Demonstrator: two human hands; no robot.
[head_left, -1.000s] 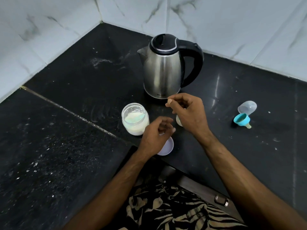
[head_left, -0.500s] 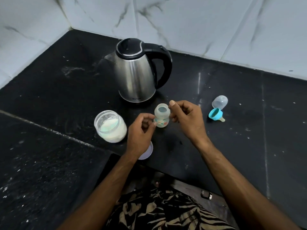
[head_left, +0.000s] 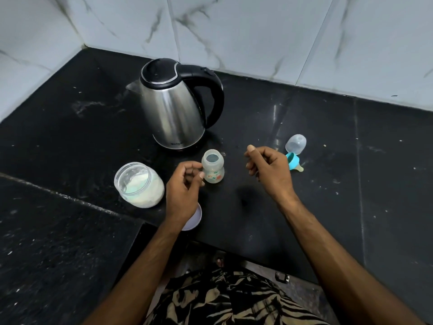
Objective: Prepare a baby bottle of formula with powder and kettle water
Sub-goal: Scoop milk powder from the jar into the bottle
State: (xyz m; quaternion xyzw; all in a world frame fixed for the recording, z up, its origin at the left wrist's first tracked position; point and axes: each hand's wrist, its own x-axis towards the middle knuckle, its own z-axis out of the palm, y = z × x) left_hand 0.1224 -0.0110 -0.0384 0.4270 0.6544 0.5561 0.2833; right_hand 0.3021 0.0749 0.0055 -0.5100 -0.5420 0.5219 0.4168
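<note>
A small open baby bottle (head_left: 214, 171) stands upright on the black counter (head_left: 257, 207), in front of the steel kettle (head_left: 173, 113). My left hand (head_left: 184, 191) is curled at the bottle's left side, forefinger and thumb against it. My right hand (head_left: 269, 170) hovers to the right of the bottle, apart from it, fingers curled with nothing visible in them. An open jar of white powder (head_left: 140, 186) sits left of my left hand. Its white lid (head_left: 194, 218) lies partly hidden under my left wrist.
The teal bottle ring with nipple (head_left: 293, 161) and the clear cap (head_left: 296, 143) lie just behind my right hand. Marble-tiled walls (head_left: 234, 31) close the counter's back and left. The counter's front edge runs below my wrists.
My right hand has drawn away to the right of the bottle. The left hand stays at the bottle's left side. The camera has shifted, so everything sits further right in view.
</note>
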